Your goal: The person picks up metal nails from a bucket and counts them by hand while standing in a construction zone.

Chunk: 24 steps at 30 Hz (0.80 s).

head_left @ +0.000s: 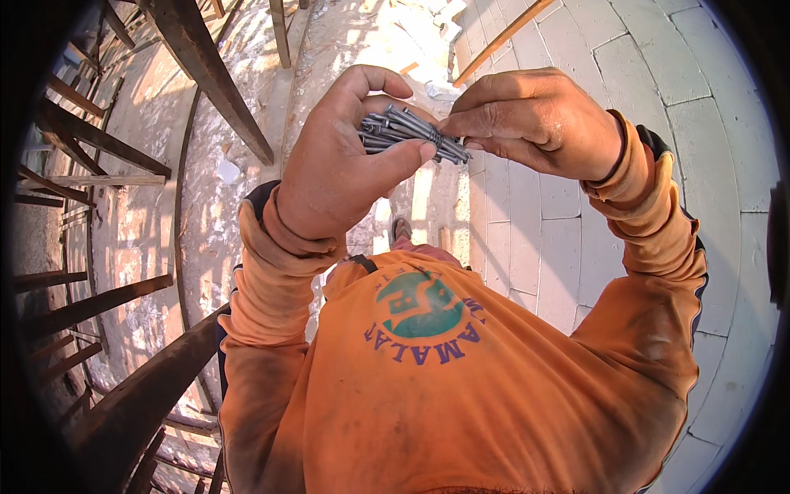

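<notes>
A thick bundle of grey metal nails (401,132) lies across the palm of my left hand (354,152). That thumb presses on the bundle from below, and the fingers curl up behind it. What looks like thin wire wraps the nails near their right end. My right hand (535,123) is closed, its thumb and fingers pinching at the right end of the bundle. Whether it grips the wire or a single nail is hidden by the fingers. Both hands are held up in front of my chest, in orange sleeves (638,222).
Pale block walling (539,239) with visible joints runs along the right side. Dark wooden props (218,74) lean and stand on the left, above dusty ground (226,206) streaked with light. A slim timber (502,41) slants at the top, and a foot (401,228) shows below the hands.
</notes>
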Tool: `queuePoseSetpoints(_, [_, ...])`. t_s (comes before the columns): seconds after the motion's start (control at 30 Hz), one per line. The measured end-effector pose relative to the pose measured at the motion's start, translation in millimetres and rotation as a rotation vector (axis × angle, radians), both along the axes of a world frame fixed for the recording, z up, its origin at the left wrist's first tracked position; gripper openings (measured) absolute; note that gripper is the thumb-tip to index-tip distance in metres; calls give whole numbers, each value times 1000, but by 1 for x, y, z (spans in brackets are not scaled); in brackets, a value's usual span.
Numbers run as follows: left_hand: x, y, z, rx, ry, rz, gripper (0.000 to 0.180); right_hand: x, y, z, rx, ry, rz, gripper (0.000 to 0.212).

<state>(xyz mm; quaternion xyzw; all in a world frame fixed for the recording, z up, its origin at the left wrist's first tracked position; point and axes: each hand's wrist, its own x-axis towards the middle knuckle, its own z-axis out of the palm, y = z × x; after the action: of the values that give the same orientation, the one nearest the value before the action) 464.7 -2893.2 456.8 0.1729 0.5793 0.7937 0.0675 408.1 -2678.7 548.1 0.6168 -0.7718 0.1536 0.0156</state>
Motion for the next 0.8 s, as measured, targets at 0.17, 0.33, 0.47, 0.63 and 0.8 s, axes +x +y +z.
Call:
queuePoseSetpoints(0.17, [4, -3, 1, -39, -4, -81, 46, 5, -11, 18, 231, 190, 120, 16])
queuePoseSetpoints(0.33, [13, -9, -4, -32, 11, -84, 45, 4, -15, 13, 212, 208, 231, 12])
queuePoseSetpoints(0.47, [24, -7, -10, -16, 42, -15, 45, 0, -9, -14, 68, -2, 184, 9])
queuePoseSetpoints(0.63, [28, -8, -31, -20, 207, 65, 45, 11, -7, -45, -76, -363, 23, 10])
queuePoseSetpoints(0.8, [24, -16, -25, 2, -49, -179, 48, 8, -4, -53, -42, -515, 97, 12])
